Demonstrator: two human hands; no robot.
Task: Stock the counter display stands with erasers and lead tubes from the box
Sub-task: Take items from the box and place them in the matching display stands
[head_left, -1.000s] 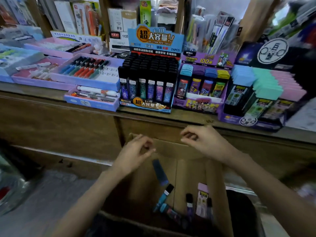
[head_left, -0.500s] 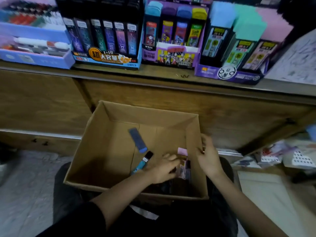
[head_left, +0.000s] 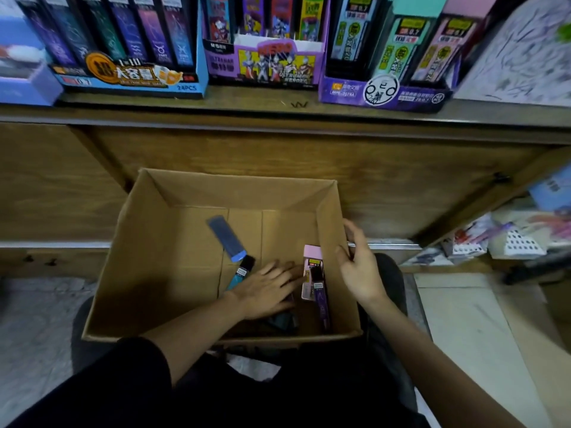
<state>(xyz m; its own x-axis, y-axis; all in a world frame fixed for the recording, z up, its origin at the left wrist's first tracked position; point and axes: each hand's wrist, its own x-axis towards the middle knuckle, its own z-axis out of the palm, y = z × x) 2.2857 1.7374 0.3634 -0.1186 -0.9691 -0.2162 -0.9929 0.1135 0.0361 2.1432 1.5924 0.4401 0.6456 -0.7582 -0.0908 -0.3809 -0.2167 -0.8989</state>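
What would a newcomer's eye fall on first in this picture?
The open cardboard box at centre, below the counter, where the left hand reaches among lead tubes and the right hand touches the right wall. Next, the bright blue display stand and purple Ultraman display stand on the counter above.

A long wooden bench (head_left: 278,156) is seen across the view. Its front is made of brown grained panels set between darker uprights, and its top edge is marked with scratches. A pale metal strip (head_left: 52,244) is fixed along the foot of the front. Below it, at the left, the floor (head_left: 34,307) is seen as a grey speckled surface, while at the right pale tiles (head_left: 472,329) are laid. Loose printed packets and papers (head_left: 506,242) are heaped low beside the bench at the right. The whole is dimly lit.
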